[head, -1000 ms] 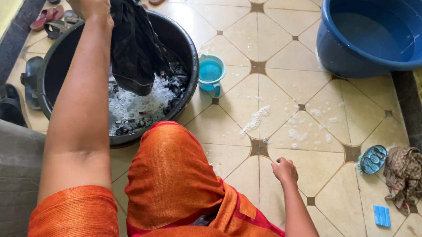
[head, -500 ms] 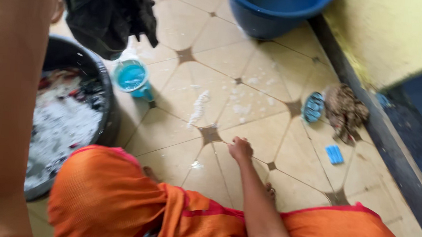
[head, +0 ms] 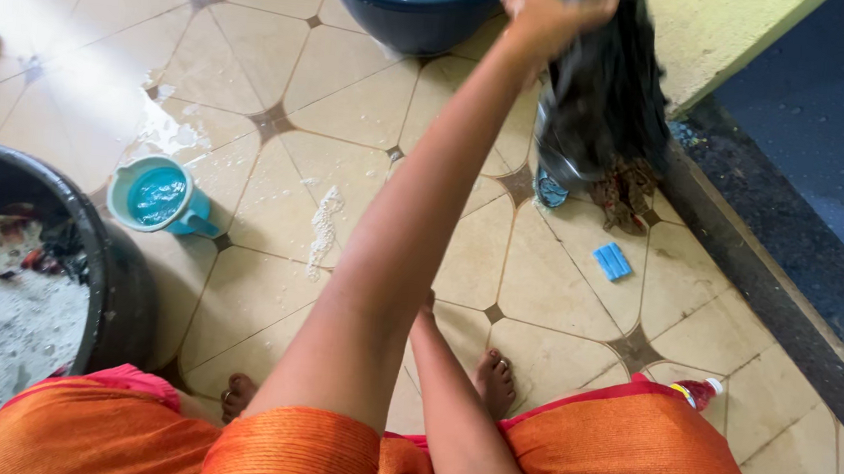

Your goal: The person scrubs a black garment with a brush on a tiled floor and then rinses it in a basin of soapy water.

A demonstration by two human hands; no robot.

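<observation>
Dark wet garment (head: 604,91) hanging over tiled floor (head: 352,101) near its right edge, beside blue basin (head: 410,5); left hand (head: 550,11) gripping its top, fingers closed. Right hand hiding behind left arm; grip cannot be told.

Left arm stretched up and forward across the body, left hand (head: 545,16) clenched tight, fingers curled closed, gripping. Right arm runs down under the left one, forearm visible, right hand hidden behind the left arm. Bare feet (head: 494,381) tucked below.
</observation>
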